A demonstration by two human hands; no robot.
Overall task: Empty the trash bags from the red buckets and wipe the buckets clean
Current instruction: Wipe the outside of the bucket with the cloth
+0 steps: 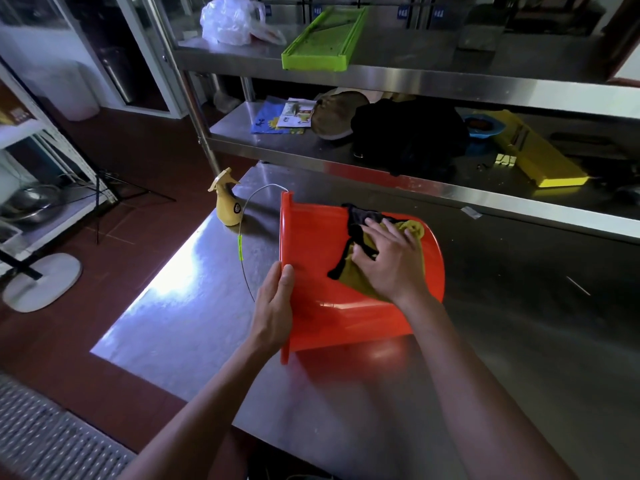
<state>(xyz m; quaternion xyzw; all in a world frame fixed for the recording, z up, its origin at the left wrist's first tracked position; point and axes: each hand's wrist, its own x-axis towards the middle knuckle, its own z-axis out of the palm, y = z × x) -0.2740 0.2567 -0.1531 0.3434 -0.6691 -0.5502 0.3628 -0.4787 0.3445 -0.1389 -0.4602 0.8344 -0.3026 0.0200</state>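
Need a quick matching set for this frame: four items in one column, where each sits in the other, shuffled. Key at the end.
Items:
1. red bucket
2. yellow spray bottle
3. green tray
4. cloth

Places:
A. on the upper shelf
B. under the right hand, against the bucket's side
C. lying on its side on the steel table, left hand on its rim
D. upright near the table's far left corner

Pairs: 1-C, 2-D, 3-A, 4-B

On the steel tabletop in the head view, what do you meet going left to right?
Yellow spray bottle → left hand gripping the rim of the red plastic bucket lying on its side → right hand pressing a yellow-green cloth on it.
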